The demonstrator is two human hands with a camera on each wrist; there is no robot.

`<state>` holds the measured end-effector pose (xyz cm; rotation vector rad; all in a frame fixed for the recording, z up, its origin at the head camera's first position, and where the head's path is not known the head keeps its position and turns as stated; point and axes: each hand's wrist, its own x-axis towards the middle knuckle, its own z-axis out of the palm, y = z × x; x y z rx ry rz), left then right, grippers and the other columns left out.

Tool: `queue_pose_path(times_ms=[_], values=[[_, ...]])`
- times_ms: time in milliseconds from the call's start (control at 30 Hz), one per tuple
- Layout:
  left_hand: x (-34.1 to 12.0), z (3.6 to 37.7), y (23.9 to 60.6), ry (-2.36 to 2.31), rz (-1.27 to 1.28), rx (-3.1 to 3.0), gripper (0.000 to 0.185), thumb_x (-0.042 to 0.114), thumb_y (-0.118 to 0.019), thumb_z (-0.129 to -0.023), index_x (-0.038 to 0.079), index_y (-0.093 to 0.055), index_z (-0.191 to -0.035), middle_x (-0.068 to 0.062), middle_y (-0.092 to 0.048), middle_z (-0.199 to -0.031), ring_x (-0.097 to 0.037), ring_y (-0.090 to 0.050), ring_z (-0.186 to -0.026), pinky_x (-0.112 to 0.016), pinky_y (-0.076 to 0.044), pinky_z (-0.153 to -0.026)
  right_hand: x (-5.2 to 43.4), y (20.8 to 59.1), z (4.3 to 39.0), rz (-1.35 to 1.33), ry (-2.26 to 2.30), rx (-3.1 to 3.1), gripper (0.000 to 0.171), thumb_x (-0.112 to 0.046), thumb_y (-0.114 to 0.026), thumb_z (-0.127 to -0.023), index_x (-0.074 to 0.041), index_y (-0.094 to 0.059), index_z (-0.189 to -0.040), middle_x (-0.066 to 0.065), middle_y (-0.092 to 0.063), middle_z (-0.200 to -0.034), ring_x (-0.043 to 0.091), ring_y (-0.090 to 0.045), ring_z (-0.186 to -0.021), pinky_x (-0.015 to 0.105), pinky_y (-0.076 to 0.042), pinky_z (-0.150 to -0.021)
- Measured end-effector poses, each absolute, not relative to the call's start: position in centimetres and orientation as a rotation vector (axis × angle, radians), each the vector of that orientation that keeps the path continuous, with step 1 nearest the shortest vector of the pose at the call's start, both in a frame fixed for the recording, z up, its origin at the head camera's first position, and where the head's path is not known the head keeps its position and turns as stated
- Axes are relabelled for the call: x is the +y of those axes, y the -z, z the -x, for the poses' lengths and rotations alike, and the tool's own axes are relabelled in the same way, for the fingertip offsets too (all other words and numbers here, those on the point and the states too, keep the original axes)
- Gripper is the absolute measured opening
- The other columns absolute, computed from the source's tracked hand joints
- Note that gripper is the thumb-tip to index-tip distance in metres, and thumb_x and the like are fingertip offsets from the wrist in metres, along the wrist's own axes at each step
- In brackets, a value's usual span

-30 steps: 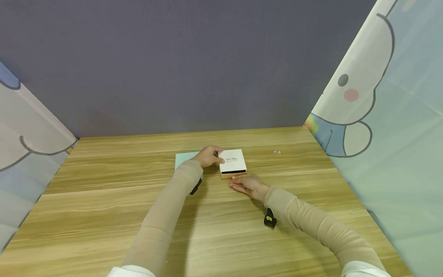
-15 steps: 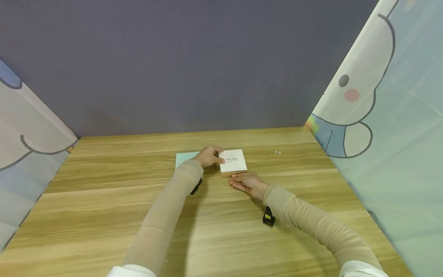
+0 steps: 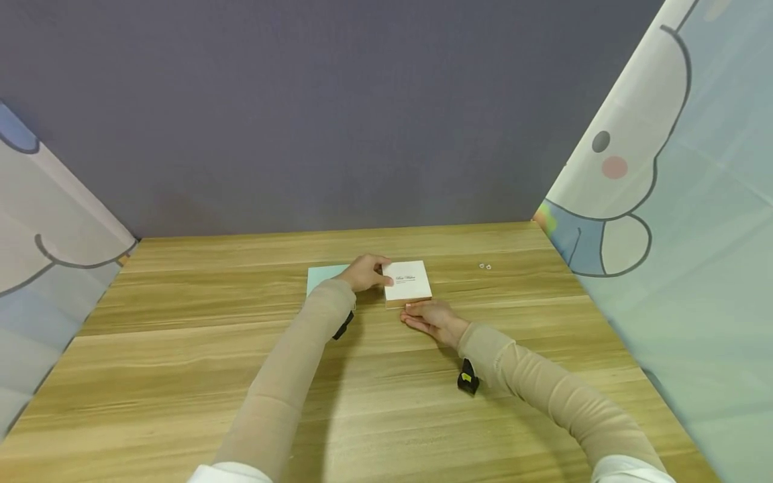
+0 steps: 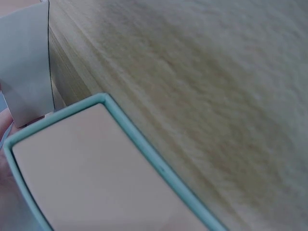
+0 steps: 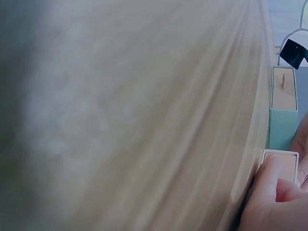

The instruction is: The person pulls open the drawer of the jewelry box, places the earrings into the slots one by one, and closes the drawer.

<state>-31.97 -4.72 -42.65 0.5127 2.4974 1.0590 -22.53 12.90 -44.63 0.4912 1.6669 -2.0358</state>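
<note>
Pretty plain setup: a light wood-grain counter (image 3: 181,376) with a flat purple-grey wall (image 3: 314,114) behind it. Cartoon-print curtains hang on both sides, one on the left (image 3: 42,261) and one on the right (image 3: 682,221), pale blue with a white character. Lighting is soft and even.

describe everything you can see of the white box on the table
The white box is small, square and flat, apparently card, with a white top bearing fine dark lettering too small to read and a tan or pinkish side facing the person. It lies flat and closed on the wooden table, beside a pale teal box. The left hand holds its left edge; the right hand presses straight fingers against its near side.
</note>
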Motion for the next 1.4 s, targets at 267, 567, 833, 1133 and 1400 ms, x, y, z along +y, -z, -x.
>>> queue_pose_path(times_ms=[267,567,833,1133,1400], values=[[-4.8,31.9,42.4,-1.039,-0.522,2.497,0.061,0.025,-0.068,-0.084,0.008,-0.043,-0.137,-0.008,-0.048,-0.136,-0.023,-0.047,-0.12,-0.038,-0.041,-0.1,13.0,44.5,22.4,-0.473,2.025,1.673,0.028,0.002,-0.055,-0.089,0.01,-0.054,-0.115,0.008,-0.069,-0.078,0.012,-0.067,-0.073,0.018,-0.054,-0.07],[-5.2,32.3,42.2,-1.004,-0.538,2.494,0.063,0.028,-0.067,-0.084,0.01,-0.042,-0.138,-0.008,-0.045,-0.139,-0.025,-0.043,-0.125,-0.04,-0.039,-0.102,13.4,44.2,22.5,-0.381,2.019,1.614,0.032,0.002,-0.052,-0.09,0.011,-0.049,-0.121,0.009,-0.069,-0.088,0.013,-0.066,-0.08,0.022,-0.054,-0.077],[-5.1,31.5,41.7,-0.986,-0.525,2.529,0.063,0.026,-0.065,-0.086,0.007,-0.039,-0.14,-0.01,-0.046,-0.136,-0.025,-0.047,-0.119,-0.039,-0.042,-0.097,15.0,43.4,21.6,-0.315,1.955,1.677,0.038,-0.002,-0.051,-0.092,0.009,-0.046,-0.128,0.008,-0.067,-0.102,0.011,-0.065,-0.085,0.023,-0.052,-0.081],[-5.4,28.8,40.2,-1.022,-0.62,2.68,0.05,0.02,-0.057,-0.091,0.002,-0.043,-0.136,-0.012,-0.04,-0.142,-0.032,-0.056,-0.108,-0.042,-0.039,-0.102,16.8,42.3,19.8,-0.153,1.812,2.002,0.044,-0.005,-0.05,-0.092,0.013,-0.038,-0.131,0.027,-0.052,-0.123,0.024,-0.061,-0.101,0.029,-0.05,-0.09],[-6.2,25.3,40.2,-1.192,-0.566,2.682,0.044,0.023,-0.056,-0.091,0.006,-0.049,-0.132,-0.012,-0.043,-0.14,-0.036,-0.045,-0.122,-0.049,-0.035,-0.104,17.4,42.1,18.2,0.307,1.343,2.63,0.027,-0.012,-0.056,-0.091,0.004,-0.06,-0.113,0.015,-0.065,-0.105,0.026,-0.062,-0.096,0.035,-0.052,-0.082]])
